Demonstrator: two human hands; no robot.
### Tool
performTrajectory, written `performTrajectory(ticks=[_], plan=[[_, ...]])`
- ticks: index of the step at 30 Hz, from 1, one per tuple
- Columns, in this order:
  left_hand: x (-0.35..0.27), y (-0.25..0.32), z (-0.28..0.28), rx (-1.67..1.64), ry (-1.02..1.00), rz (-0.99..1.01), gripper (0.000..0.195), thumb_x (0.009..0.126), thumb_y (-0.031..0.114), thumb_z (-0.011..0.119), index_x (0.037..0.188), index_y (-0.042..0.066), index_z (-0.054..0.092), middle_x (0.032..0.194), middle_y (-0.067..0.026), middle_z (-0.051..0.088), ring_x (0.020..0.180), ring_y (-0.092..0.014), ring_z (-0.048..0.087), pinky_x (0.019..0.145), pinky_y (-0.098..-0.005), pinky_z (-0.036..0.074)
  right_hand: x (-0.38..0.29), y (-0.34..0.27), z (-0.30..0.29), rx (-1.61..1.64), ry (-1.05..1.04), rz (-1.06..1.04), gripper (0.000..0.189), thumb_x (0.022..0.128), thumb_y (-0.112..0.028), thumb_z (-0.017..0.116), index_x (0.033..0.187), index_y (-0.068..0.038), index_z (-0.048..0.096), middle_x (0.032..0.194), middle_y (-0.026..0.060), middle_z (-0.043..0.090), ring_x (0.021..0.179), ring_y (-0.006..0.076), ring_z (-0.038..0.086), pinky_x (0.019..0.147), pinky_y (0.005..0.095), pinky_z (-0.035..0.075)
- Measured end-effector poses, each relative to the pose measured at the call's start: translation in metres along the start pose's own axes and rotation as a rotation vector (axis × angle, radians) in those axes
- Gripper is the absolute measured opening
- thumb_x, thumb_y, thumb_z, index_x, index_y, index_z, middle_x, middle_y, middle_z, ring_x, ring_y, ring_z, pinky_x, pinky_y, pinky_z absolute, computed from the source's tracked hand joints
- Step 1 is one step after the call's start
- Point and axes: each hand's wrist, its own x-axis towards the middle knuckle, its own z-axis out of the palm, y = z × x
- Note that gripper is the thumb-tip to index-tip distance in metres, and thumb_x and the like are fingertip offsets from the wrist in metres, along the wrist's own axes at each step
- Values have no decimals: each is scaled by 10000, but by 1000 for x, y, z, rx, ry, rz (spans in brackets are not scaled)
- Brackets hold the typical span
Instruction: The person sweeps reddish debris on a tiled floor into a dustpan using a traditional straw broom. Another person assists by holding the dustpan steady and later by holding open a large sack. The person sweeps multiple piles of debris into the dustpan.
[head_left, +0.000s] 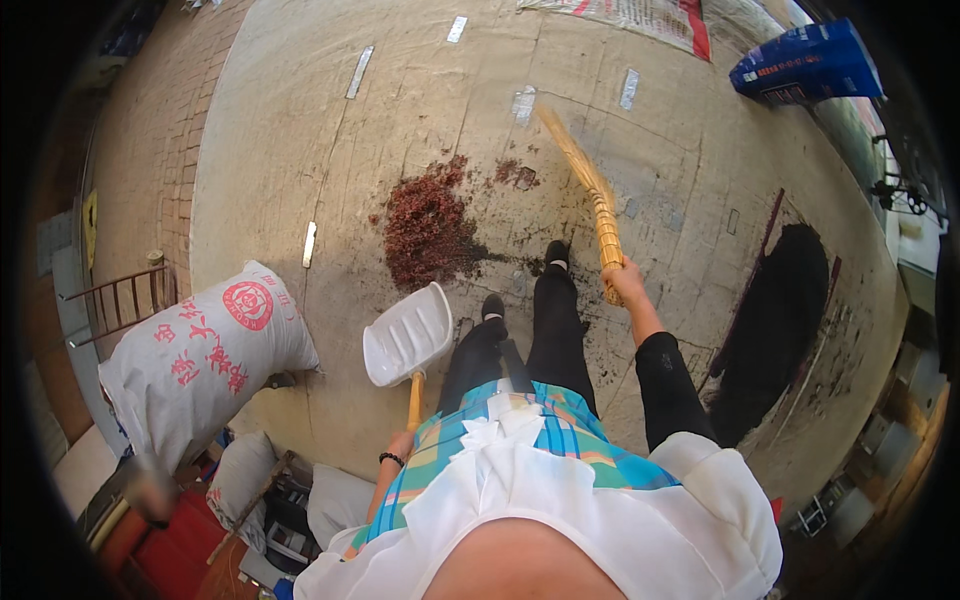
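Note:
My right hand (624, 280) is closed around the bound handle of a straw hand broom (592, 187), whose bristle end points away from me over the floor. In my left hand (400, 447) is the wooden handle of a white scoop (409, 336); part of that handle is hidden by my checked clothing. The scoop's pan lies just on my side of a heap of reddish-brown granular material (427, 232). Dark crumbs trail from the heap towards my feet, and a smaller reddish patch (516, 174) lies to its right.
A full white woven sack (210, 352) is at the left beside a metal rack (120, 304). A long black pile (784, 330) lies at the right between dark red strips (757, 262). At the upper right is a blue bag (810, 64). More sacks (244, 480) are at the lower left.

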Motion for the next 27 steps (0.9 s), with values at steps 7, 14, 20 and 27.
performTrajectory(ticks=[7,14,20,27], plan=[[19,-67,42,184,83,-53,504,718,324,583,970,-112,582,955,-253,615,894,-302,607,747,-378,453,14,-16,64,-94,-246,141,519,569,-141,679,1045,0,527,864,153,621,772,268,620,692,359,491],[21,-69,86,296,151,-11,532,722,376,596,1034,-55,581,1063,-238,585,988,-351,569,811,-388,443,-54,-31,56,8,-583,47,501,566,-214,680,1012,-36,540,916,154,619,880,296,601,770,341,464],[-8,22,104,312,68,-21,483,772,357,511,1002,-60,587,1037,-281,568,980,-388,560,791,-405,439,-58,-18,-22,-341,-463,-215,744,579,-216,665,1266,-97,405,942,186,615,894,317,600,784,364,464],[6,23,104,174,140,-88,533,765,397,526,985,-85,587,1012,-275,588,1008,-334,570,787,-401,436,-36,-22,-84,-288,-386,-131,761,599,-151,670,1302,-85,387,927,163,619,824,256,613,744,327,474]])
